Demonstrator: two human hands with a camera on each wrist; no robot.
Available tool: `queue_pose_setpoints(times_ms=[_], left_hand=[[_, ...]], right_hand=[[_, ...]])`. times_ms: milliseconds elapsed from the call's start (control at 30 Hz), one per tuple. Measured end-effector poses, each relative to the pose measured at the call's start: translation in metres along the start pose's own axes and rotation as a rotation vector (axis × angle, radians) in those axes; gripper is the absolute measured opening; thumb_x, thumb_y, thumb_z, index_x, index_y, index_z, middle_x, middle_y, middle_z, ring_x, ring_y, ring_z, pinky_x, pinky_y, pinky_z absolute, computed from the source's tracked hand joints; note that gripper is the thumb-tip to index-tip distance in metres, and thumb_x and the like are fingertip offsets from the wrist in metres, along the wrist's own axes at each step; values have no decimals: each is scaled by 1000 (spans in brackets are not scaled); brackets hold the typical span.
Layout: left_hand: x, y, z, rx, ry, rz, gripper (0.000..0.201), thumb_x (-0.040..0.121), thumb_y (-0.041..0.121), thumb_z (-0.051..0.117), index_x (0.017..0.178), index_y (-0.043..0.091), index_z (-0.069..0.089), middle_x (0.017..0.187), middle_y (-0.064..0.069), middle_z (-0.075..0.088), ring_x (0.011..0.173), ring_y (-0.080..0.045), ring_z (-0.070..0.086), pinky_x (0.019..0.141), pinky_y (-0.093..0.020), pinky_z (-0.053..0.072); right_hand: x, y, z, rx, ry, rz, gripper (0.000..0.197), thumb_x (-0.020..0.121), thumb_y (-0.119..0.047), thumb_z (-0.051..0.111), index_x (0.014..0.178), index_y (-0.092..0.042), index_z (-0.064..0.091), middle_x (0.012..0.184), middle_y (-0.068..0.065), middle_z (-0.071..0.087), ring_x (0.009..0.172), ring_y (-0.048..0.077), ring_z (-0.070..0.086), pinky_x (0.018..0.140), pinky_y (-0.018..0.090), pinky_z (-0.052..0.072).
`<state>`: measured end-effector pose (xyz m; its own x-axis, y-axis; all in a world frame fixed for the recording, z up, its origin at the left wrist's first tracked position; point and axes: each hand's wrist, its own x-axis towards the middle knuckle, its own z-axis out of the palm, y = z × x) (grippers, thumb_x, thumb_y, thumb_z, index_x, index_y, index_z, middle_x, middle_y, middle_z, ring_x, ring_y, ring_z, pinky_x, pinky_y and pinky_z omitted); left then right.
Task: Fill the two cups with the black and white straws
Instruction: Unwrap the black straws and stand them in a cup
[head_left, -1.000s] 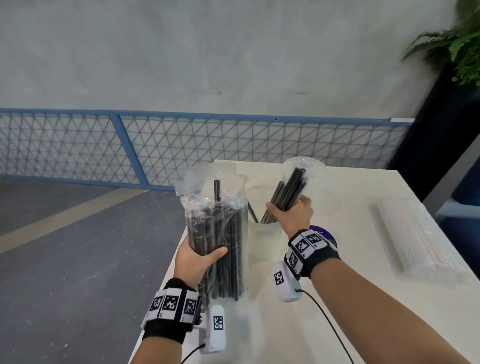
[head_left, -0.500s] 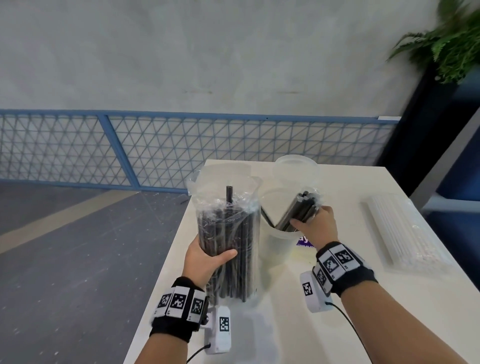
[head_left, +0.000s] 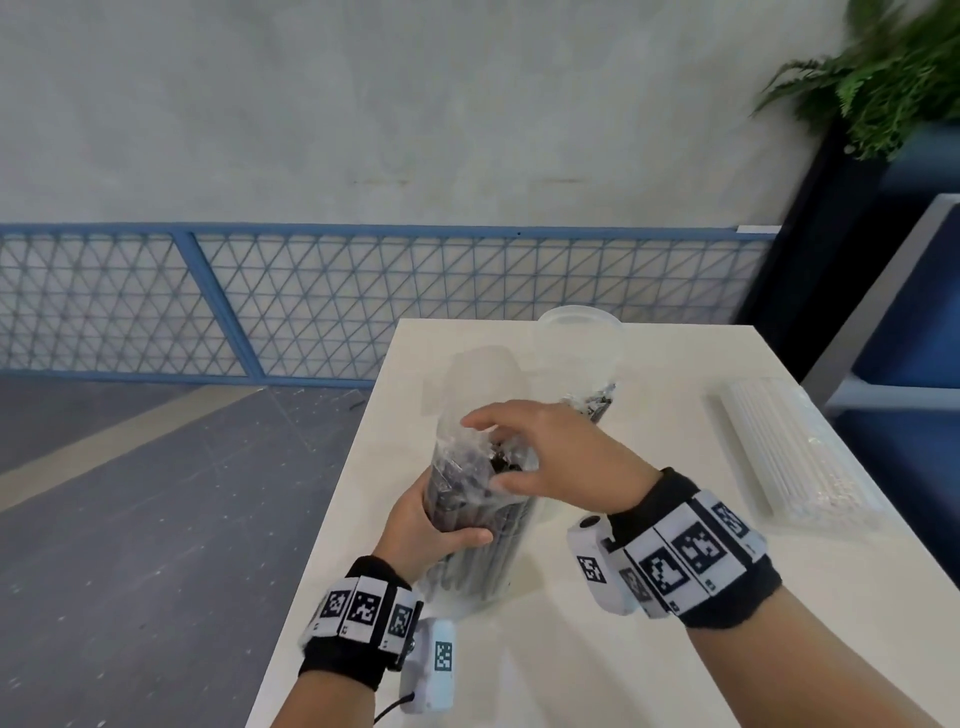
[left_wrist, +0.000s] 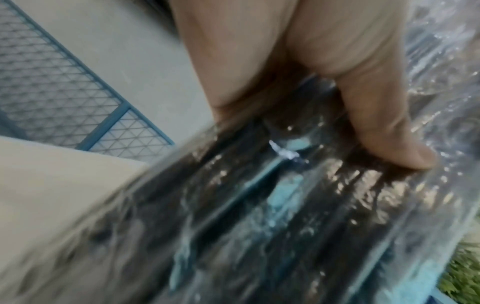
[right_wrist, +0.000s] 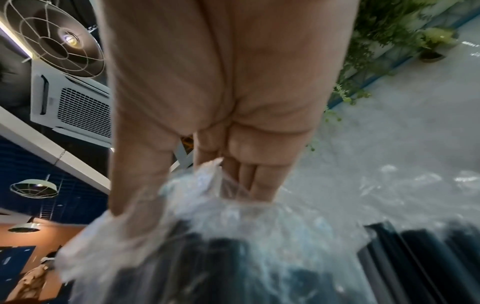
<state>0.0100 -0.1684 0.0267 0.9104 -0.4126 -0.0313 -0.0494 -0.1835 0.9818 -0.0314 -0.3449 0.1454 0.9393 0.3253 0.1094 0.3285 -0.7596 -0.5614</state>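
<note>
Upright on the desk (head_left: 571, 670), the bag of black straws (head_left: 480, 519) is gripped by the left hand (head_left: 426, 530), fingers curled round it. Right hand (head_left: 550, 457) reaches into the bag's mouth, fingers spread. Behind stands a cup (head_left: 582, 332), black straws (head_left: 597, 405) in another.

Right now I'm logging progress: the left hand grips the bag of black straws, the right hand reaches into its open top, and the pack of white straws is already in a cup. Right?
Not quite. The pack of white straws lies flat on the table, not in a cup, as the head view shows. The rest holds: the left hand grips the bag of black straws and the right hand reaches into its open top.
</note>
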Motion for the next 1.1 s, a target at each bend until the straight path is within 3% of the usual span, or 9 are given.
queue_pose_setpoints(times_ms=[167, 333, 400, 500, 567, 700, 767, 900, 1100], left_hand=[[7, -3, -7, 71, -115, -32, 72, 46, 9, 89, 111, 13, 56, 97, -2, 71, 93, -16, 68, 84, -33, 54], [8, 1, -6, 112, -193, -31, 54, 52, -5, 85, 94, 19, 61, 80, 6, 71, 81, -9, 69, 78, -27, 56], [7, 5, -5, 105, -228, -18, 54, 52, 0, 87, 93, 24, 61, 81, 9, 71, 81, -3, 68, 74, -21, 55], [5, 10, -2, 21, -207, 28, 61, 48, 17, 89, 102, 23, 60, 97, 5, 70, 97, -7, 66, 83, -20, 53], [4, 11, 1, 8, -157, 40, 61, 47, 25, 88, 102, 15, 63, 98, 1, 71, 98, -12, 67, 85, -24, 54], [6, 8, 4, 83, -95, 32, 37, 58, 9, 85, 87, 22, 66, 80, 10, 71, 79, 1, 68, 73, -16, 51], [6, 6, 5, 87, -85, 19, 37, 60, 9, 84, 92, 18, 67, 85, 9, 72, 84, -3, 69, 77, -20, 52], [6, 7, 6, 90, -64, 6, 38, 62, 12, 83, 97, 10, 67, 86, 8, 72, 84, -3, 69, 77, -18, 52], [5, 7, 11, 50, 59, 34, 44, 62, 11, 84, 101, 9, 66, 85, 11, 72, 82, -3, 69, 71, -12, 51]], right_hand=[[11, -4, 10, -145, -125, -27, 57, 77, -26, 72, 129, -22, 48, 120, 3, 55, 107, 19, 52, 86, 30, 41], [13, -8, 20, -324, -156, -58, 43, 84, -36, 62, 121, -18, 50, 98, 9, 59, 90, 28, 56, 72, 35, 41], [14, -8, 21, -323, -180, -64, 38, 86, -33, 60, 121, -21, 50, 97, 10, 62, 88, 29, 57, 73, 37, 44], [17, -7, 21, -274, -177, -66, 31, 86, -30, 61, 114, -16, 55, 95, 12, 64, 88, 30, 57, 73, 37, 43], [18, -4, 22, -210, -134, -80, 28, 85, -27, 63, 108, -12, 59, 91, 13, 65, 84, 27, 57, 70, 34, 39], [14, 1, 10, 1, 10, -58, 26, 81, -26, 69, 105, -14, 67, 97, 5, 72, 83, 17, 61, 75, 27, 43], [13, 1, -3, 67, 100, -63, 24, 79, -27, 70, 102, -18, 69, 100, -1, 73, 91, 11, 65, 85, 25, 46], [10, 2, -28, 113, 225, -82, 19, 79, -26, 71, 97, -21, 68, 97, -15, 69, 92, 0, 61, 85, 15, 44], [3, 1, 10, 467, 597, 110, 65, 71, -24, 78, 125, -25, 44, 115, -1, 51, 104, 8, 56, 85, 27, 50]])
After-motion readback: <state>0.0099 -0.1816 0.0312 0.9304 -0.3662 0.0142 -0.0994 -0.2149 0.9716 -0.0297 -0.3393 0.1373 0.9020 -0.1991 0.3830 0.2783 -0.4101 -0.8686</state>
